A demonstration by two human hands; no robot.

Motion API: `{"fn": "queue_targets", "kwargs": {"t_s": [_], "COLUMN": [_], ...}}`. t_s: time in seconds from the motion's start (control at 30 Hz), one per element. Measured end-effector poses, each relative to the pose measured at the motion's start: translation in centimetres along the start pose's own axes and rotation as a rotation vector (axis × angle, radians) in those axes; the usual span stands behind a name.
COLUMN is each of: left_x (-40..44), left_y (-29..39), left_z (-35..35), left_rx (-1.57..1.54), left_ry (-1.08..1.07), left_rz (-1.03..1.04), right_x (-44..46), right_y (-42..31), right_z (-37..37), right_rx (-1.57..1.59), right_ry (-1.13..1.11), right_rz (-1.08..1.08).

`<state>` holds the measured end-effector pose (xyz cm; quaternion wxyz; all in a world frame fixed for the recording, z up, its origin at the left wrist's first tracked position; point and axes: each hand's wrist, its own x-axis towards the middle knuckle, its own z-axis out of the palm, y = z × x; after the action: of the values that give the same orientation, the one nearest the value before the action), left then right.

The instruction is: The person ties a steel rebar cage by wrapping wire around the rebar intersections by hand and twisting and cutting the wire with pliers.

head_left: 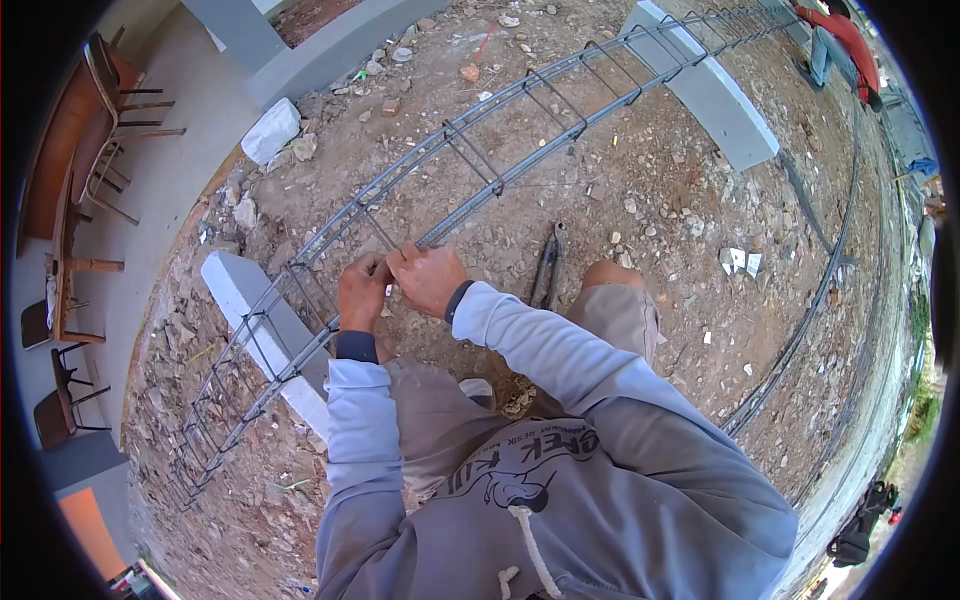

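A long steel rebar cage (466, 150), with square stirrups tied along its bars, runs diagonally across the head view. My left hand (360, 292) is closed at its near-side bar, fingertips bent in beside a stirrup. Right against it, my right hand (432, 280) is closed over the same bar, thumb and fingers pinched together. Whether a thin wire lies between the fingertips is hidden. On the dirt just right of my hands lie pincers (546, 268) with dark handles.
Two grey blocks, a near one (245, 292) and a far one (722, 108), support the cage. A person in red (850, 50) crouches by its far end. Long bars (815, 310) lie at right. Chairs (105, 85), a white stone (271, 131) and rubble are at left.
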<state>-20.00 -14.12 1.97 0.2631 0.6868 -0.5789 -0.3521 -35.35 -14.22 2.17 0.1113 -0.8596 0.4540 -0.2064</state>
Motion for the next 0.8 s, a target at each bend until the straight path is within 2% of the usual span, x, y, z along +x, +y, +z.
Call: {"fn": "queue_targets", "kwargs": {"t_s": [0.17,0.27,0.33,0.4,0.47,0.57,0.67,0.8], "left_x": [0.8,0.9,0.8,0.6,0.2,0.4,0.2,-0.4], "left_y": [-1.0,-1.1,-1.4,-1.1,-0.1,-0.6,0.2,1.2], "left_z": [-0.2,-0.3,-0.3,-0.3,-0.3,-0.6,-0.5,-0.7], "left_rx": [-0.213,-0.254,-0.207,-0.168,-0.133,-0.019,0.05,0.239], "left_ry": [-0.124,-0.135,-0.136,-0.112,-0.08,-0.075,-0.039,0.013], "left_rz": [-0.064,-0.087,-0.075,-0.077,-0.086,-0.138,-0.163,-0.208], "right_x": [-1.3,-4.1,-6.9,-10.5,-13.9,-17.0,-17.1,-15.7], "right_y": [1.0,2.1,5.2,9.7,13.8,17.2,18.5,19.3], "right_z": [1.1,-0.1,1.1,4.1,6.3,10.4,11.5,9.7], "right_rx": [0.27,0.459,0.501,0.295,0.201,0.096,0.021,0.141], "right_ry": [0.067,0.16,0.276,0.204,-0.024,-0.106,-0.126,-0.283], "right_rz": [0.098,0.38,0.668,0.96,1.222,1.351,1.271,1.215]}}
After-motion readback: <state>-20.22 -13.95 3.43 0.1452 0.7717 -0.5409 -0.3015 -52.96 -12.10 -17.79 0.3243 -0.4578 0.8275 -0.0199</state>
